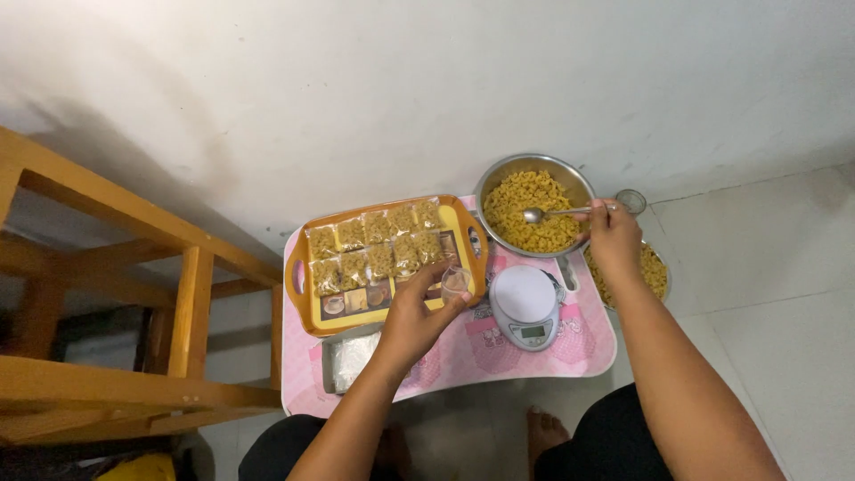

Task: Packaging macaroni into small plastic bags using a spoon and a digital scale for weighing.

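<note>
The right hand (613, 233) grips a spoon (554, 213) by its handle end, fingers closed round it; the spoon's long axis runs sideways, its bowl lying over the pasta in the steel bowl (533, 207). The left hand (419, 312), curled round a small clear bag (456, 281), sits left of the steel bowl, above the pink worktop (499, 356), just left of the white scale (525, 305).

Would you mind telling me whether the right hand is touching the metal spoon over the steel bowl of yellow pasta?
Touching. The head view shows the right hand gripping the handle end of the metal spoon, whose scoop hangs over the pasta in the steel bowl.
</note>
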